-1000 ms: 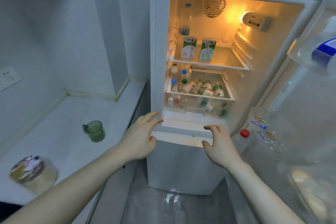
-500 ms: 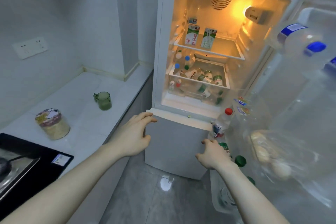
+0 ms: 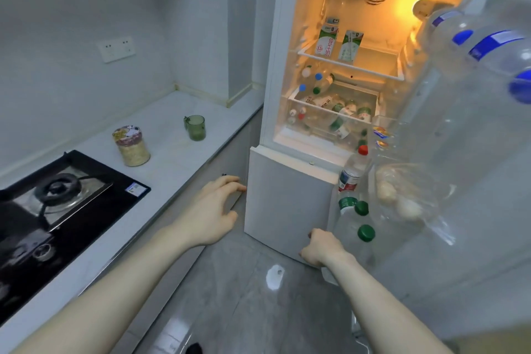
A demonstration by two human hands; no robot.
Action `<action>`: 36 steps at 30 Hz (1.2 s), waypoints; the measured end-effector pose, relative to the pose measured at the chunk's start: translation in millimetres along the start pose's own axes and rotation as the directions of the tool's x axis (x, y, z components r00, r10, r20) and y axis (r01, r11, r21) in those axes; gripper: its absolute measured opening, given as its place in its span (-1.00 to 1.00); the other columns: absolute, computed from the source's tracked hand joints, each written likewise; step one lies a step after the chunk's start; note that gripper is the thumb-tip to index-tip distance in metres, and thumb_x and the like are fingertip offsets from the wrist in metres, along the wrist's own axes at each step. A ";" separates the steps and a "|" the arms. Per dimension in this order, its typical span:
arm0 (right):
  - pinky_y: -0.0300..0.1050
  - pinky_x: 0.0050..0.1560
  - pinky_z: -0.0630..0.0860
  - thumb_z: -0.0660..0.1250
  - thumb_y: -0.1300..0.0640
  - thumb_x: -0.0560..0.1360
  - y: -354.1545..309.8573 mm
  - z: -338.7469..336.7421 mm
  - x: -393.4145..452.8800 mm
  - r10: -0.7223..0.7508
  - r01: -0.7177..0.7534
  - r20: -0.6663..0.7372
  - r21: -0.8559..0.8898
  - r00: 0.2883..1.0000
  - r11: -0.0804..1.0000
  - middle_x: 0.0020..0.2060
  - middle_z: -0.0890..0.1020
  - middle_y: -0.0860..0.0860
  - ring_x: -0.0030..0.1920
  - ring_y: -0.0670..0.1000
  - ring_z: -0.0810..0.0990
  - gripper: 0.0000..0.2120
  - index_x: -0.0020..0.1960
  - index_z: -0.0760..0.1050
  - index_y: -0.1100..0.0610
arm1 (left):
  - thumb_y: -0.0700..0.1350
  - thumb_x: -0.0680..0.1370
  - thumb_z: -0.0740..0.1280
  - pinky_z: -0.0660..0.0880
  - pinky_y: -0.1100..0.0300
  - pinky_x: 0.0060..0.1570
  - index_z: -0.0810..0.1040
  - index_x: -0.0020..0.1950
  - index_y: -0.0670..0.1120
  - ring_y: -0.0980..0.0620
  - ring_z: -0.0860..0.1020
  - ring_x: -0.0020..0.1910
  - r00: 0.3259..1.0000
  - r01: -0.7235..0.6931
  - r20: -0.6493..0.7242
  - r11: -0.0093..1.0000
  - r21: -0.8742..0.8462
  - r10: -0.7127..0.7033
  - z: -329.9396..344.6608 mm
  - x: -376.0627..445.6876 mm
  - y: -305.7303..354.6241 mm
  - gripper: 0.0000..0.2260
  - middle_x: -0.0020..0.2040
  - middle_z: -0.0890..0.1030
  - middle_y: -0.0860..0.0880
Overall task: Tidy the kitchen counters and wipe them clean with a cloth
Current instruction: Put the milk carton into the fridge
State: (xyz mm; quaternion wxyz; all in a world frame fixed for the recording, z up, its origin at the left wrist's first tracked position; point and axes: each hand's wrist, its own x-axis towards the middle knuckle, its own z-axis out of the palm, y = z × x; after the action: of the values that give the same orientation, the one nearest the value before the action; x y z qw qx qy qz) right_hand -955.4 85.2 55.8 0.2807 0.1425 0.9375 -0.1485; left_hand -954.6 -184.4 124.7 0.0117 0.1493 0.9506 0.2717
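The white counter (image 3: 178, 158) runs along the left wall and carries a green cup (image 3: 195, 127) and a jar with a printed lid (image 3: 131, 146). No cloth is in view. The fridge's upper compartment (image 3: 356, 72) stands open and lit, with milk cartons and several bottles inside. My left hand (image 3: 212, 210) hovers with relaxed fingers, its tips by the left edge of the lower fridge door (image 3: 287, 198). My right hand (image 3: 321, 247) curls its fingers round the lower right edge of that door.
A black gas hob (image 3: 57, 195) sits in the counter at the near left. A wall socket (image 3: 116, 49) is above the counter. The open upper door (image 3: 474, 112) on the right holds water bottles (image 3: 353, 172) and a clear bag of pale round items (image 3: 402, 195). Grey floor tiles (image 3: 253, 296) lie below.
Both hands have dropped from the sill of the upper compartment to the edges of the lower door. The view has drawn back, bringing the hob and socket into sight.
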 end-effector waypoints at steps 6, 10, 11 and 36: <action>0.08 0.36 0.42 0.21 0.10 0.44 -26.9 11.3 -3.4 -0.022 0.023 0.017 -0.056 1.000 0.998 0.28 0.56 0.10 0.27 0.19 0.54 -0.50 0.37 0.45 0.11 | -0.21 0.48 0.31 0.17 0.29 0.37 0.47 0.44 0.07 0.07 0.29 0.50 0.998 0.040 -0.052 0.999 0.012 -0.040 -13.4 -28.5 -6.2 -0.49 0.55 0.30 0.11; 0.12 0.29 0.35 0.17 0.11 0.42 -55.2 17.2 5.1 -0.034 0.036 0.017 -0.076 0.999 0.996 0.26 0.54 0.10 0.31 0.29 0.43 -0.51 0.36 0.43 0.09 | -0.19 0.48 0.30 0.23 0.25 0.40 0.47 0.43 0.09 0.07 0.31 0.48 0.997 0.057 -0.060 0.998 0.017 -0.056 -30.9 -36.9 -19.0 -0.49 0.52 0.32 0.14; 0.12 0.23 0.36 0.17 0.10 0.41 -63.7 18.4 8.4 -0.038 0.039 0.014 -0.068 0.999 0.997 0.26 0.54 0.09 0.31 0.32 0.40 -0.50 0.35 0.44 0.09 | -0.19 0.48 0.30 0.25 0.20 0.42 0.47 0.43 0.11 0.07 0.31 0.48 0.996 0.061 -0.061 0.998 0.018 -0.060 -35.7 -37.8 -23.3 -0.49 0.51 0.33 0.15; -0.24 0.18 0.50 0.34 0.06 0.56 -181.6 -83.6 -33.1 -0.683 0.708 -0.196 0.117 0.704 0.696 0.23 0.56 -0.24 0.15 -0.17 0.56 -0.67 0.32 0.53 -0.09 | 0.01 0.61 0.33 0.49 0.18 0.26 0.37 0.52 0.17 0.21 0.52 0.26 0.953 -0.260 -0.243 0.904 -0.339 0.183 -149.1 103.4 1.8 -0.53 0.38 0.52 0.17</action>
State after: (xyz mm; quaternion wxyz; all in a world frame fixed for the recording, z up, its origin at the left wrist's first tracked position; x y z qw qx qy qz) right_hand -1033.0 -57.2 177.5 0.1239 -0.1881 0.9206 -0.3191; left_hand -1068.2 -229.4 258.8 -0.0900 0.2229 0.8558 0.4581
